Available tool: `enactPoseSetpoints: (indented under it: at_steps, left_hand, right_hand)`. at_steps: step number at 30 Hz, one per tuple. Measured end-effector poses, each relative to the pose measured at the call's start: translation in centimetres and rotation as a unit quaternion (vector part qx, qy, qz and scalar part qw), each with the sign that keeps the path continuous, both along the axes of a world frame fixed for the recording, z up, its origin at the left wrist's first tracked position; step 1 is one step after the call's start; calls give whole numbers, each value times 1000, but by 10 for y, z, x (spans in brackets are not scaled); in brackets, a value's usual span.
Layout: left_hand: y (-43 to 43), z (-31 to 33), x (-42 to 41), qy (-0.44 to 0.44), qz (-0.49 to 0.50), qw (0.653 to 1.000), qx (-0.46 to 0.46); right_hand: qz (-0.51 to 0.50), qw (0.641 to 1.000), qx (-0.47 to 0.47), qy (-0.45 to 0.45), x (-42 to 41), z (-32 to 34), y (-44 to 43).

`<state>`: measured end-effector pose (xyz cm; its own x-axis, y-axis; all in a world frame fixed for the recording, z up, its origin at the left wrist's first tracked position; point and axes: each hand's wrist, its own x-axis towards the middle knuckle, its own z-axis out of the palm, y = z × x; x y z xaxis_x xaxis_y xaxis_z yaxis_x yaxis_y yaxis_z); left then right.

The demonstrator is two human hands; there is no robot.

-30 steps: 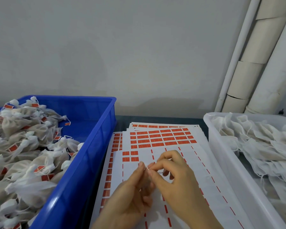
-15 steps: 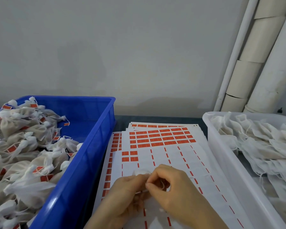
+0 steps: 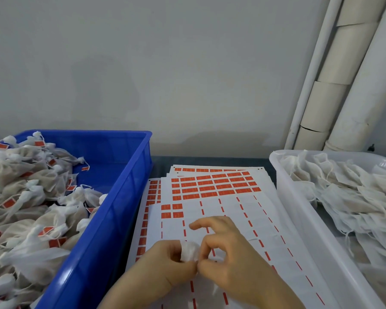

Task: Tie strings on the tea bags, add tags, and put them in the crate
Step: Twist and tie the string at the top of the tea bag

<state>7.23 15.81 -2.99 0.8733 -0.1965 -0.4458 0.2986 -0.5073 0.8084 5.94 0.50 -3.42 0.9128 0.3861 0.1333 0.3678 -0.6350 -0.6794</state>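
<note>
Tea bag (image 3: 189,251) over tag sheet (image 3: 232,210); bunched top pinched between both hands, left hand (image 3: 163,267) and right hand (image 3: 230,262). Judged light, soft, easily torn mesh; hold at neck. Crate (image 3: 112,219) left of tag sheet.

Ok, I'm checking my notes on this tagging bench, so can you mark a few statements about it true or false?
1. The left hand and right hand both pinch one white tea bag over the tag sheets. True.
2. The blue crate is empty. False: tagged bags fill it.
3. The white bin on the right holds bags without tags. True.
4. The top sheet has all its red tags. False: most lower rows are peeled off.
</note>
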Motion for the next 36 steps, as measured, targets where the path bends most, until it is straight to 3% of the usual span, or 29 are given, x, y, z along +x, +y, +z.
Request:
enactPoseSetpoints:
  at_steps: [5,8,13,17,19,21,24,27,30,33,36]
  left_hand:
    - [4,-7,-3,-110,-49,992,46]
    - [4,-8,-5,-143,-55,985,80]
    - [8,-5,-2,-124,-90,970,188]
    - [9,-7,15,-81,-143,909,382]
    - [4,-6,24,-65,-95,907,405]
    - [3,-5,23,-143,-16,909,392]
    - [4,-16,6,-323,84,868,369]
    - [-5,-22,0,-403,170,852,287]
    - [-11,-26,-2,-362,256,885,143]
    - [-11,-29,2,-260,288,922,10]
    - [-10,-30,9,-123,330,931,-98]
  right_hand:
    - [3,997,-4,72,4,-7,4]
    - [4,999,-11,50,5,-10,5]
    - [10,998,-55,-29,5,-13,17]
    - [45,996,-71,-33,6,-17,27]
    - [38,995,-81,-45,6,-19,30]
    - [1,995,-90,-50,4,-20,32]
    - [-39,994,-78,-66,4,-19,33]
    - [-71,992,-57,-83,5,-19,32]
    - [-92,987,-29,-132,8,-23,32]
    - [-135,968,-39,-206,9,-26,36]
    - [-163,954,-57,-244,9,-23,39]
